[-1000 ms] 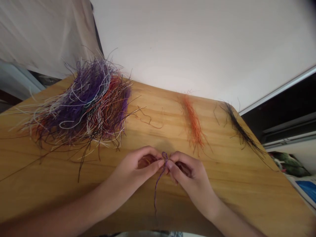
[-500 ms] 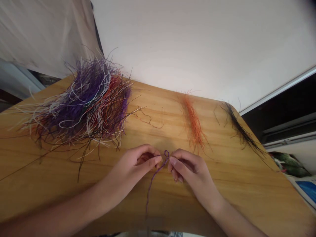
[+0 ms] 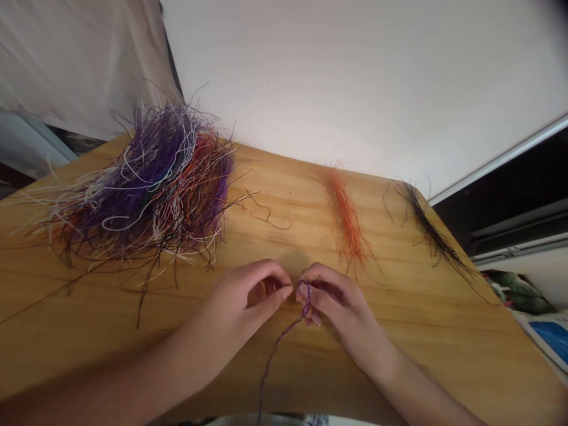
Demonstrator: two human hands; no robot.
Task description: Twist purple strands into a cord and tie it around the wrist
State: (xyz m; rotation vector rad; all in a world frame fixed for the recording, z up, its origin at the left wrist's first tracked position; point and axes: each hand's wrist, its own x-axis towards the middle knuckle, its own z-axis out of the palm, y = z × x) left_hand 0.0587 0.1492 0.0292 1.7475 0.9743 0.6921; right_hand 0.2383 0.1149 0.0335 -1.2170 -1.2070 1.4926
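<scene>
A purple twisted cord (image 3: 284, 335) runs up from the table's near edge and curls into a small loop at the fingertips of my right hand (image 3: 339, 302). Thumb and forefinger of that hand are pinched on the looped end. Just to its left, my left hand (image 3: 252, 293) also has thumb and forefinger pressed together. Whatever lies between those left fingertips is too small to make out. A narrow gap parts the two hands, which hover over the wooden table (image 3: 248, 373).
A large tangled pile of purple, white, red and brown strands (image 3: 151, 183) covers the table's left side. Beyond my right hand lie an orange bundle of strands (image 3: 347, 219) and, farther right, a black bundle (image 3: 430, 228). A white wall (image 3: 355, 83) borders the back edge.
The cord's loop has tipped from standing up between my hands to lying over my right fingertips. My left fingertips have closed into a tighter pinch, slightly nearer the right hand.
</scene>
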